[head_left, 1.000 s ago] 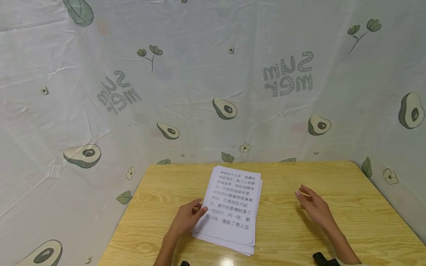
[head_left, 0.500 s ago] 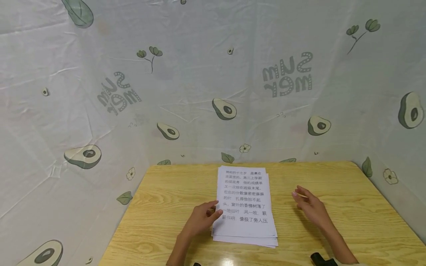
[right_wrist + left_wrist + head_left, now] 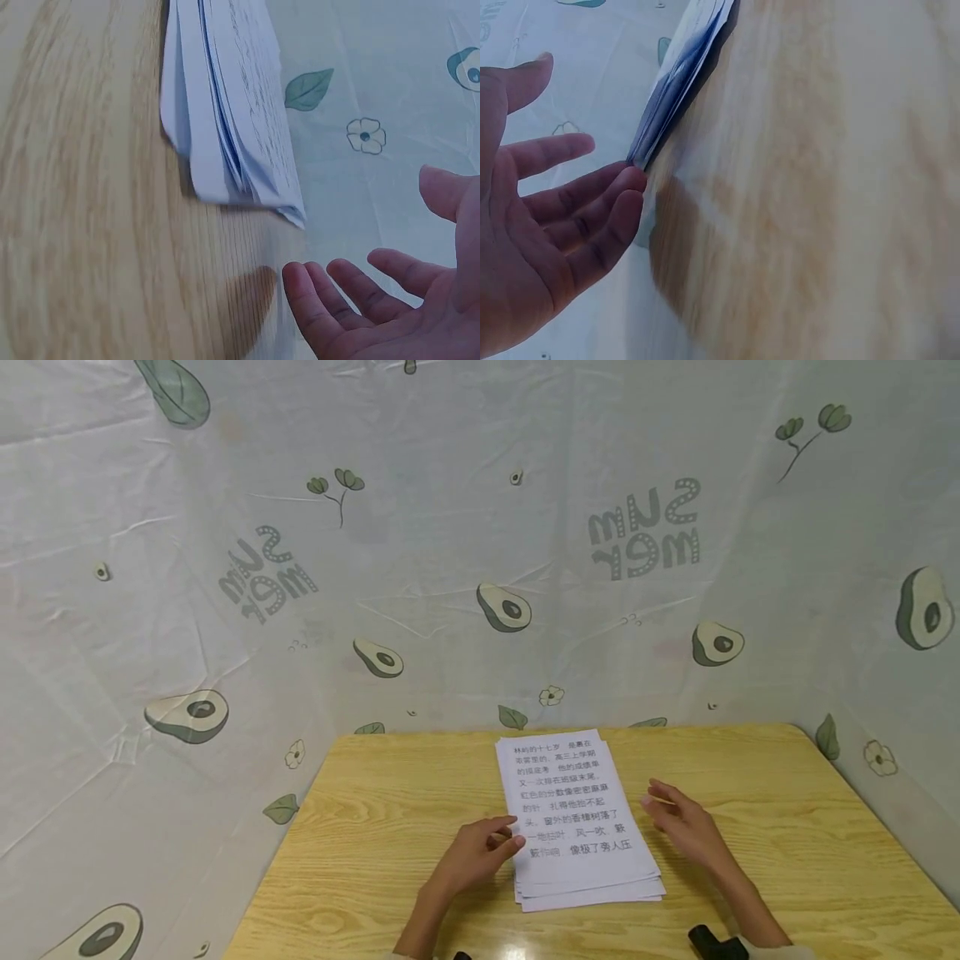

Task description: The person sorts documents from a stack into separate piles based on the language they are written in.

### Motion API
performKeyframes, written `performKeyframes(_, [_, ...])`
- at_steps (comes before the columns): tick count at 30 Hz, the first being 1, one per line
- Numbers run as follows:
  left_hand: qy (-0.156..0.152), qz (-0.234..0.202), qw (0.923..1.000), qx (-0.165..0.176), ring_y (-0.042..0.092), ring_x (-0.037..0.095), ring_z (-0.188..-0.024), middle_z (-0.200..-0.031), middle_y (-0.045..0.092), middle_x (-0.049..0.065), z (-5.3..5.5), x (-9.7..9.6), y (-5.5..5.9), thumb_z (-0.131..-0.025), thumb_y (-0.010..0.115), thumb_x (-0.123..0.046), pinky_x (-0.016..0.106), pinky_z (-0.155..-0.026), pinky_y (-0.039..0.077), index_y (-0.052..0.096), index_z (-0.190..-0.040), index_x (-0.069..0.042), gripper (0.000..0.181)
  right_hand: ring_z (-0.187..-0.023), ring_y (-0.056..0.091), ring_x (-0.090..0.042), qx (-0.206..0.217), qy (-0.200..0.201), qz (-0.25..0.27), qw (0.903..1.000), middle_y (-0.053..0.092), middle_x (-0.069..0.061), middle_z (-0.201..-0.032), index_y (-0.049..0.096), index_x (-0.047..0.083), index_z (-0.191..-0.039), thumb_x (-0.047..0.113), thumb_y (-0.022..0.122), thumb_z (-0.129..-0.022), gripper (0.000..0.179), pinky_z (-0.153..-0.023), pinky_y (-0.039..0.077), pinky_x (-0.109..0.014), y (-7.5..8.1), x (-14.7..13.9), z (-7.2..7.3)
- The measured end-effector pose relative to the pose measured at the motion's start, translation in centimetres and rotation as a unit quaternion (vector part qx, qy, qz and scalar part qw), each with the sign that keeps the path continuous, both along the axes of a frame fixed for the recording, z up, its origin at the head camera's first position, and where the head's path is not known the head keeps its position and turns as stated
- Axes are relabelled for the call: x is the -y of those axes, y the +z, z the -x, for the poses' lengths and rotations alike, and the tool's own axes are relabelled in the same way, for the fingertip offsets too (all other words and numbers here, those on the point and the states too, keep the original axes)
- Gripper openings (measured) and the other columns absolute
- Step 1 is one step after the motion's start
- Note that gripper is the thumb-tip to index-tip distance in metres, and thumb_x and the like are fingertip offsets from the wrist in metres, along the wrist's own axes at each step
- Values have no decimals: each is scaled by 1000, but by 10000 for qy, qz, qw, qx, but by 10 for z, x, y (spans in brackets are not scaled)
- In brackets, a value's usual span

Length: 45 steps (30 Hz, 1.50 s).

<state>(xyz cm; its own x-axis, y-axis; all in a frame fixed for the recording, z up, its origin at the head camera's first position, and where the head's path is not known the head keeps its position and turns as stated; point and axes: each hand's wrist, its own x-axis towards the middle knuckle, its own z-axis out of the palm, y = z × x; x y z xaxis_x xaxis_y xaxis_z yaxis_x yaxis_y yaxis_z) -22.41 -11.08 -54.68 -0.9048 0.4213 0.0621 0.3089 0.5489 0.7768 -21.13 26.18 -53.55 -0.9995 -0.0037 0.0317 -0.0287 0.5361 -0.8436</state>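
A loose stack of white paper sheets [image 3: 570, 810] lies on the wooden table, its top sheet printed with lines of Chinese characters. The sheets are slightly fanned, with lower edges showing at the near end. My left hand [image 3: 480, 856] is at the stack's left edge, thumb and fingers apart; in the left wrist view the relaxed fingertips [image 3: 634, 180] meet the paper's edge. My right hand [image 3: 682, 827] hovers just off the stack's right side, fingers loosely extended and holding nothing. In the right wrist view, a gap separates its fingers [image 3: 300, 289] from the uneven sheet edges [image 3: 225, 150].
The wooden table [image 3: 375, 793] reaches back to a pale curtain [image 3: 435, 527] printed with avocados, leaves and flowers, which also hangs along both sides. A black wrist strap device [image 3: 716, 943] shows at the right forearm.
The paper stack has slid right and turned, its near end swinging toward my right hand. My left hand has followed it rightward; my right hand has shifted slightly left.
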Motion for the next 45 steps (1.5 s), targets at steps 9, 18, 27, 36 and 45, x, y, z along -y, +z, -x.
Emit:
performKeyframes(9, [730, -247, 9967, -247, 75, 37, -114, -135, 71, 25, 23, -13, -4, -108, 64, -44, 50, -91, 63, 59, -150, 1, 62, -144, 51, -52, 371, -75, -276, 9989, 45, -34, -162, 37, -6, -162, 41, 61, -109, 76, -113, 50, -61, -1, 12, 14])
performKeyframes(18, [858, -399, 9955, -59, 72, 40, -123, -142, 67, 27, 38, -24, -8, -107, 63, -47, 55, -99, 60, 53, -154, 3, 69, -143, 52, -51, 564, -2, -84, 9984, 49, -35, -158, 38, -8, -161, 34, 65, -108, 73, -116, 47, -61, 1, 34, 13])
performKeyframes(27, [984, -350, 9945, 85, 69, 42, -127, -147, 64, 26, 46, -12, -8, -107, 63, -45, 57, -103, 58, 55, -154, -1, 65, -147, 49, -50, 685, -11, 317, 9971, 48, -33, -160, 41, -4, -161, 29, 66, -107, 69, -118, 46, -61, 1, 50, -1])
performKeyframes(36, [1166, -474, 9919, 149, 70, 39, -126, -143, 68, 22, 46, -9, -13, -105, 65, -47, 54, -101, 60, 57, -153, -1, 67, -148, 48, -49, 605, -37, 575, 9965, 48, -31, -160, 42, -5, -160, 27, 67, -106, 67, -121, 42, -61, -5, 58, 1])
performKeyframes(45, [1227, -551, 9909, -11, 72, 41, -121, -138, 70, 25, 41, -5, -11, -104, 69, -42, 57, -101, 59, 59, -149, 3, 64, -147, 50, -47, 524, -184, 548, 9970, 51, -29, -159, 45, -3, -159, 25, 68, -106, 64, -121, 44, -60, -8, 63, 4])
